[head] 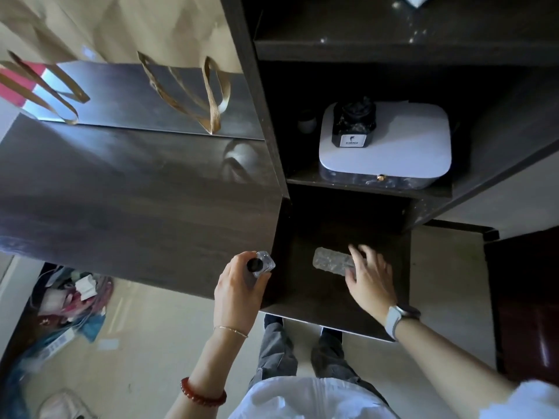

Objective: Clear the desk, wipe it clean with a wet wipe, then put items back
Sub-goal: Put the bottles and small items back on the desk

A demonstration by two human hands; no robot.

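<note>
We wear a white top (pixel 305 397), grey trousers (pixel 278 349), a red bead bracelet (pixel 203 394), a thin gold chain (pixel 231 330), and a white-strapped watch (pixel 396 320).

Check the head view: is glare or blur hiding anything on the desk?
Head view: window glare streaks the desk near the bags; the right hand is motion-blurred over a clear pack in deep shadow; the left hand and its bottle read sharp; wide-angle edges bend.

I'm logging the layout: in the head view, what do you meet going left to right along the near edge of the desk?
Left hand gripping a small clear bottle with a black cap → clear plastic piece lying on the dark surface → right hand touching it.
</note>
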